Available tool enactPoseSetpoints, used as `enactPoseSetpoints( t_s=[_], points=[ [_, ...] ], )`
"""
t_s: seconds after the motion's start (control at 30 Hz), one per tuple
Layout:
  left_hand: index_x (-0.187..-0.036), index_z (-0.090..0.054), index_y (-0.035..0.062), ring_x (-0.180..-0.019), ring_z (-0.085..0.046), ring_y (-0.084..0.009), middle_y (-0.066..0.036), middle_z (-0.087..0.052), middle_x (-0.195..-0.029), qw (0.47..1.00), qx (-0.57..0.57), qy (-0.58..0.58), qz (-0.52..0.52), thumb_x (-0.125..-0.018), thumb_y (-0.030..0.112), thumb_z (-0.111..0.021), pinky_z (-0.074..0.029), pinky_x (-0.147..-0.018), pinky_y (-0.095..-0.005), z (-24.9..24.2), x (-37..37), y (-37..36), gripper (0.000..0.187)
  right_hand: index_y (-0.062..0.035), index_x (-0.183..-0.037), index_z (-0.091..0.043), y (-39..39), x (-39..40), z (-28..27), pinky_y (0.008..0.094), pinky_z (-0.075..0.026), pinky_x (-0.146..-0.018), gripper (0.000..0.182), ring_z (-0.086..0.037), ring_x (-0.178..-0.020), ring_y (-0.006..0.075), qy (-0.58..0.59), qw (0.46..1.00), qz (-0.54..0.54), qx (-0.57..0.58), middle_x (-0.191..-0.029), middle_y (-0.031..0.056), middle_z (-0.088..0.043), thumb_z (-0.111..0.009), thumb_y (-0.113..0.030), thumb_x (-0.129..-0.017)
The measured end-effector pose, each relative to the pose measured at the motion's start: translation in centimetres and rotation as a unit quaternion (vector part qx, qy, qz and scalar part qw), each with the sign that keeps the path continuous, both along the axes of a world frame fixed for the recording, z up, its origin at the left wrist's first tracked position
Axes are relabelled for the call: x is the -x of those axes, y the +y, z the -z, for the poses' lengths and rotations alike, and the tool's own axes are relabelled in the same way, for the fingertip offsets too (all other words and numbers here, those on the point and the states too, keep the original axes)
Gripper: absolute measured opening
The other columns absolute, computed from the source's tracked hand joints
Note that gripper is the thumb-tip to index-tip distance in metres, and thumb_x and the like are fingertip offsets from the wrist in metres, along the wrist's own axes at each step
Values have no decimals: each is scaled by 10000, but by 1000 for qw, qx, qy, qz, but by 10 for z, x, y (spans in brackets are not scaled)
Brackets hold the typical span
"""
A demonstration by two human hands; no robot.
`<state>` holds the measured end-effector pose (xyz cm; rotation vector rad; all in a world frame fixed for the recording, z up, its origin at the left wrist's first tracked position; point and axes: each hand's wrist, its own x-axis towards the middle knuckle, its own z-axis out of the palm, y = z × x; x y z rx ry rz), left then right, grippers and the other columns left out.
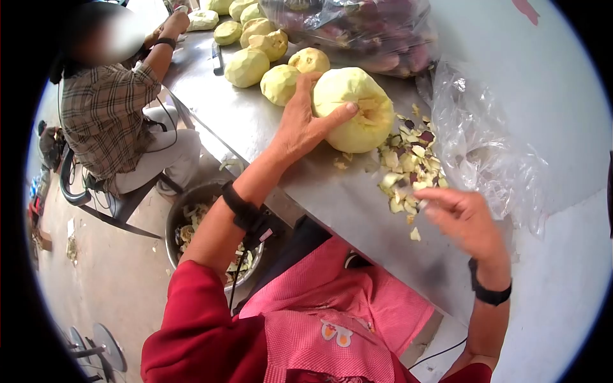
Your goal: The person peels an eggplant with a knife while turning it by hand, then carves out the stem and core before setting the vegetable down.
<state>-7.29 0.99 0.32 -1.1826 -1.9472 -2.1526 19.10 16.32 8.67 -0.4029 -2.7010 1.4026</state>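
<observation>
A large round peeled eggplant [352, 131], pale green-yellow with a rough brownish hollow at one end, rests on the metal table. My left hand [305, 124] grips it from the left, thumb lying across its face near the hollow. To the right and nearer to me, my right hand [463, 220] is over the table, slightly blurred, with thumb and forefinger drawn together; what they pinch I cannot tell. Just left of those fingertips lies a heap of peel scraps [412, 159], pale with dark purple skin. Smaller peeled eggplants [280, 85] sit beyond my left hand.
A clear bag of purple eggplants [357, 32] stands at the back, with crumpled plastic [485, 140] at right. A knife [217, 59] lies near the far-left edge. Below the table is a metal basin [171, 239] of scraps. Another person [108, 121] sits working at left.
</observation>
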Motion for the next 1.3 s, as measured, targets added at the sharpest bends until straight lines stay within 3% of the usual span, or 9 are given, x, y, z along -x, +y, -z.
enactPoseSetpoints(
  t_s=[0.2, 0.33, 0.4, 0.53, 0.67, 0.8, 1.13, 1.2, 1.3],
  points=[
    [-1291, -454, -74, -1049, -636, -259, -209, -622, -1163, 997, 28, -36, -58, -771, 416, -815, -530, -895, -368, 1, 1, 0, 801, -52, -1191, -683, -23, 20, 38, 245, -361, -519, 277, -449, -566, 38, -45, 997, -52, -20, -614, -38, -513, -611, -171, -951],
    [-1279, -491, -78, -1038, -636, -248, -211, -621, -1167, 993, 14, -52, -100, -793, 368, -781, -522, -900, -359, 2, 5, 0, 721, -50, -1238, -658, -4, 15, 32, 233, -343, -466, 303, -430, -507, 35, -7, 996, 89, 24, -628, -38, -529, -588, -188, -978],
    [-1283, -489, -76, -1041, -633, -245, -206, -621, -1168, 993, -5, -82, -81, -800, 366, -773, -520, -902, -356, 3, 3, -3, 714, -27, -1277, -626, -4, 1, 26, 196, -308, -417, 329, -403, -462, 9, -10, 975, 147, 169, -637, -33, -521, -565, -199, -1004],
    [-1298, -479, -71, -1056, -626, -236, -198, -618, -1176, 989, -41, -122, -70, -813, 350, -763, -514, -908, -341, 0, 4, -3, 701, 16, -1317, -576, -8, -15, 11, 172, -272, -380, 374, -388, -431, -12, 50, 948, 181, 256, -641, -20, -520, -546, -208, -1018],
    [-1292, -468, -71, -1043, -623, -229, -195, -611, -1180, 982, -97, -150, -66, -832, 329, -751, -516, -895, -329, 2, 2, -7, 672, -43, -1267, -647, -11, -50, 21, 183, -310, -445, 342, -412, -476, -7, -65, 988, 80, 115, -616, -50, -539, -624, -215, -972],
    [-1280, -469, -70, -1023, -617, -225, -192, -602, -1170, 977, -123, -153, -78, -845, 336, -730, -514, -888, -328, 8, 10, -7, 649, -50, -1256, -660, -8, -51, 19, 201, -313, -460, 332, -412, -510, 2, -127, 982, 80, 114, -602, -72, -526, -626, -204, -964],
    [-1244, -525, -59, -996, -623, -207, -169, -633, -1116, 979, -131, -145, -57, -842, 316, -721, -511, -881, -327, 5, 3, -13, 584, -49, -1300, -622, 16, 13, 30, 206, -302, -438, 350, -370, -481, 13, -54, 996, 63, 38, -624, -54, -503, -545, -238, -1016],
    [-1248, -528, -50, -1007, -623, -203, -164, -637, -1105, 985, -109, -126, -52, -830, 291, -739, -516, -876, -329, 4, 1, -14, 579, -52, -1305, -617, 21, 16, 28, 201, -303, -432, 343, -374, -468, 12, 10, 988, 144, 52, -621, -47, -512, -539, -231, -1023],
    [-1259, -482, -36, -1043, -606, -225, -172, -612, -1131, 994, -66, -50, -73, -786, 300, -781, -510, -895, -353, 3, 0, -12, 653, -5, -1267, -603, 23, 9, 2, 185, -306, -396, 331, -425, -420, 30, 61, 980, 134, 130, -627, 9, -562, -528, -230, -1035]
  ],
)
